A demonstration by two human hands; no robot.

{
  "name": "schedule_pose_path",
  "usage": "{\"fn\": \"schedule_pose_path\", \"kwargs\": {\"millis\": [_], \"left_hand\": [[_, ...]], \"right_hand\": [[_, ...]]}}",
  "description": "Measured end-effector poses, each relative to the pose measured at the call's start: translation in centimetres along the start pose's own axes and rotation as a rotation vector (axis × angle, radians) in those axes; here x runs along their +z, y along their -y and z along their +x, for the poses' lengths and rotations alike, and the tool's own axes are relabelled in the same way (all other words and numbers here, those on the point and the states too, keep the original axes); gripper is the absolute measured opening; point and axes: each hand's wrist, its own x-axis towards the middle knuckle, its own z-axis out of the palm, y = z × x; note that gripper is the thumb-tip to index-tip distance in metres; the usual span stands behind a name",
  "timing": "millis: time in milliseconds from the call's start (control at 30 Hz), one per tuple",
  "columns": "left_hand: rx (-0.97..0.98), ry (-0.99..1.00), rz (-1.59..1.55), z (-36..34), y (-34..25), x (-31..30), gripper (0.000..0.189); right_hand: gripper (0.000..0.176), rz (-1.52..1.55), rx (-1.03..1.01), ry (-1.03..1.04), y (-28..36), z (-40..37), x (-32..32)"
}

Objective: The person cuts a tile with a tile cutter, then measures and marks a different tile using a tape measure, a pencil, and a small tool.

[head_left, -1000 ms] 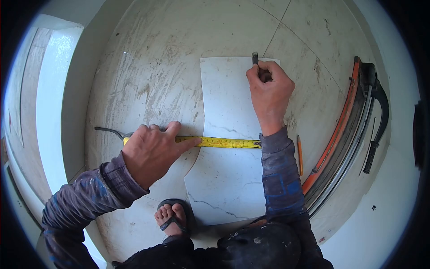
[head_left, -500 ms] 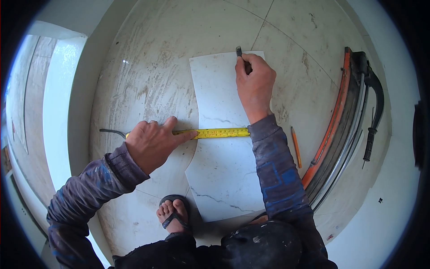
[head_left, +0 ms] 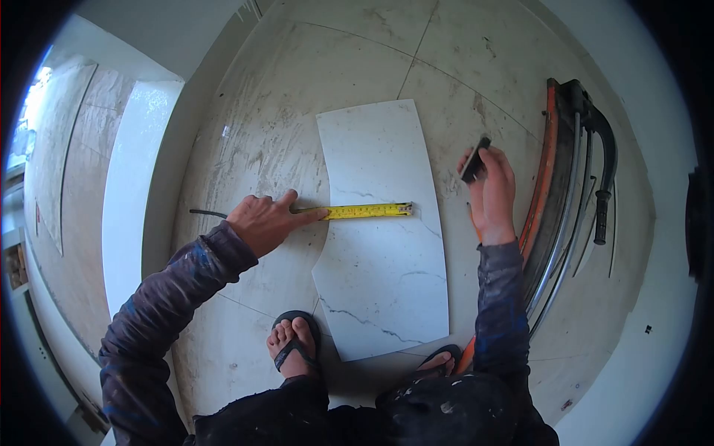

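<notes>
A white marble-patterned tile (head_left: 383,290) with one uneven left edge lies on the floor before me. My left hand (head_left: 264,223) is closed round a tape measure, whose case it mostly hides. The yellow tape blade (head_left: 372,211) reaches across the tile, its end hook lying on the tile's surface, and my index finger presses on the blade. To the right of the tile, my right hand (head_left: 492,189) is raised, gripping a small dark rectangular block (head_left: 476,160) between thumb and fingers. An orange pencil (head_left: 474,221) shows partly behind that hand.
A manual tile cutter (head_left: 550,201) with orange base, metal rails and black handle lies at the right. My sandalled feet (head_left: 294,346) are at the tile's near edge. Dusty floor tiles (head_left: 253,149) surround it. A wall corner (head_left: 160,163) stands at the left.
My right hand has moved from the tile's far edge to the right, off the tile, with the dark block. The tape's end is now uncovered. My left hand still holds the tape measure.
</notes>
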Motion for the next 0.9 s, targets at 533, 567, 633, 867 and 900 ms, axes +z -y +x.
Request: {"fn": "schedule_pose_path", "kwargs": {"millis": [533, 567, 633, 867, 900], "left_hand": [[-0.066, 0.076, -0.219, -6.4, -13.0, -2.0, 0.067], [-0.074, 0.073, -0.212, -6.8, -13.3, -2.0, 0.067], [-0.123, 0.065, -0.224, -7.5, -13.8, -2.2, 0.066], [-0.262, 0.081, -0.234, -9.8, -15.2, -2.8, 0.065], [-0.277, 0.092, -0.237, -10.1, -15.5, -3.0, 0.064]], "right_hand": [[0.055, -1.269, -0.253, 0.623, -2.4, -26.2, -10.6], [0.055, -1.264, -0.263, 0.625, -3.6, -26.5, -10.7], [0.064, -1.289, -0.372, 0.817, -4.8, -26.6, -9.7], [0.047, -1.226, -0.577, 0.983, -6.6, -25.6, -9.4], [0.047, -1.219, -0.580, 0.991, -6.6, -25.5, -9.2]]}}
